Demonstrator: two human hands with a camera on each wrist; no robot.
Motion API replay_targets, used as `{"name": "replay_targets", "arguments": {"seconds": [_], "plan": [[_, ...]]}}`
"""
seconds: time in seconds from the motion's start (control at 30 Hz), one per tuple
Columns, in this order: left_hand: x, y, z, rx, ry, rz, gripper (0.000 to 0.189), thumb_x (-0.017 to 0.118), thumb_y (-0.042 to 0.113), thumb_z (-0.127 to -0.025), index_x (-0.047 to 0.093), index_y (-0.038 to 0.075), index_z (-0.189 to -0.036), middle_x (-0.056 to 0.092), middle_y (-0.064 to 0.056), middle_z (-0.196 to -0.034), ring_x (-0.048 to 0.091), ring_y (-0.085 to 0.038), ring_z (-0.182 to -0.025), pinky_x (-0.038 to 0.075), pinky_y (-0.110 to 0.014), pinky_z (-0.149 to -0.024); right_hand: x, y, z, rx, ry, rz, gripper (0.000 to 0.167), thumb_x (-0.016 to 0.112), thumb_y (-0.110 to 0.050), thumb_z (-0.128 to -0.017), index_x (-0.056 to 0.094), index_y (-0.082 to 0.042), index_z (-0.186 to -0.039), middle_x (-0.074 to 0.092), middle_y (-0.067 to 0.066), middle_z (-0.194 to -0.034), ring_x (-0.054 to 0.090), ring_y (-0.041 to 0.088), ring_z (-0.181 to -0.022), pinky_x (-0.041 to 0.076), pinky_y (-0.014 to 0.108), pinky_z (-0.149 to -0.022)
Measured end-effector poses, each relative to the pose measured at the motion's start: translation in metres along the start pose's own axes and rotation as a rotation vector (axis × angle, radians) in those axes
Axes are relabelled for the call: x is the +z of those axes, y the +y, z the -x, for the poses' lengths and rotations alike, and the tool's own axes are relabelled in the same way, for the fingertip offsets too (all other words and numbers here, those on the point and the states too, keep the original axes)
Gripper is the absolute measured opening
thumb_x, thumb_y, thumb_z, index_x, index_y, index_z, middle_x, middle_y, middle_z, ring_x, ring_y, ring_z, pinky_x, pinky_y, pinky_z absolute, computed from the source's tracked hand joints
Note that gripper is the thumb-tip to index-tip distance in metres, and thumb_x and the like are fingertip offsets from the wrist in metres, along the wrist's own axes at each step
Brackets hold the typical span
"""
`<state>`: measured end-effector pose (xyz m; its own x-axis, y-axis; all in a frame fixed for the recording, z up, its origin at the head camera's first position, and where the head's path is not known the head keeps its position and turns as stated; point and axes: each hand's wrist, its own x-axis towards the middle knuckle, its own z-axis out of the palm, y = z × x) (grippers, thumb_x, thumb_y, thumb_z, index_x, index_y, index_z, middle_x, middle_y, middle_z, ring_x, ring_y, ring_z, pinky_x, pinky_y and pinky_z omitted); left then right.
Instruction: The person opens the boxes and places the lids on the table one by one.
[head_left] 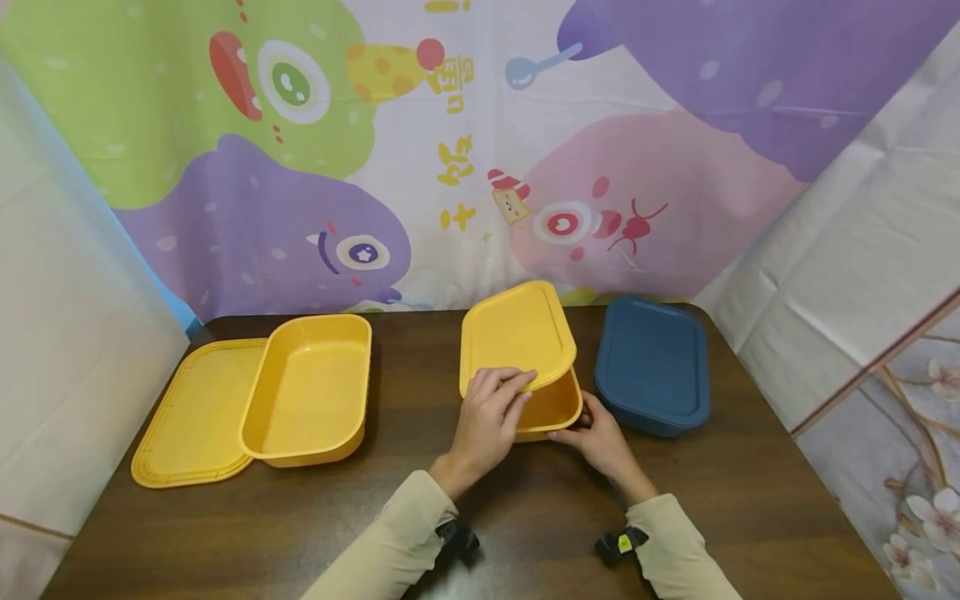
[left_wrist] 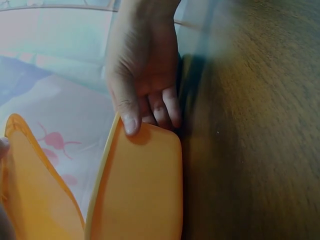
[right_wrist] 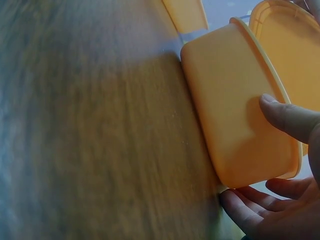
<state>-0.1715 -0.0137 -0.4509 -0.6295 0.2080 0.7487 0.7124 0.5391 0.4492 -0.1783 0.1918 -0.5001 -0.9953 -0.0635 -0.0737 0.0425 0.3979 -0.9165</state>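
A yellow lid slants over a yellow rectangular box, its front edge raised so that part of the inside shows. My left hand pinches that raised edge, thumb below and fingers on top. At the box's front right corner, my right hand holds the wall. The right wrist view has the right thumb pressed to the outside of the box, with the fingers around the corner. Only the tip of a left finger appears at the side of the left wrist view.
On the left stands an uncovered yellow box, overlapping a yellow lid that lies on the table. A dark blue lidded box is close to the right hand. Behind the brown table hangs a cartoon-printed cloth.
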Motion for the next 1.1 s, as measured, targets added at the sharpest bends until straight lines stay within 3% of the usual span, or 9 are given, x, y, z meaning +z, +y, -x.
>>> {"name": "replay_targets", "arguments": {"seconds": [0.87,1.1], "plan": [[-0.0058,-0.0013,-0.0071,-0.097,0.151,0.124,0.024,0.064,0.008,-0.092,0.07,0.004,-0.116,0.065,-0.01,-0.106,0.056,-0.024,-0.098,0.048,-0.035,-0.082,0.0007,0.0017,-0.0002,0.012,0.012,0.021,0.083,0.082,-0.015,-0.078,0.037,0.002,-0.145,0.057,0.025,-0.131,0.061,0.035,-0.116,0.054,0.033,-0.085],[-0.0069,-0.0022,-0.0093,-0.117,0.219,0.164,0.025,0.065,0.006,-0.092,0.07,0.003,-0.115,0.065,-0.012,-0.107,0.057,-0.025,-0.1,0.048,-0.036,-0.086,0.0002,0.0005,-0.0001,0.03,0.01,0.023,0.083,0.082,-0.016,-0.078,0.036,0.001,-0.146,0.056,0.024,-0.133,0.06,0.034,-0.117,0.053,0.032,-0.085]]}}
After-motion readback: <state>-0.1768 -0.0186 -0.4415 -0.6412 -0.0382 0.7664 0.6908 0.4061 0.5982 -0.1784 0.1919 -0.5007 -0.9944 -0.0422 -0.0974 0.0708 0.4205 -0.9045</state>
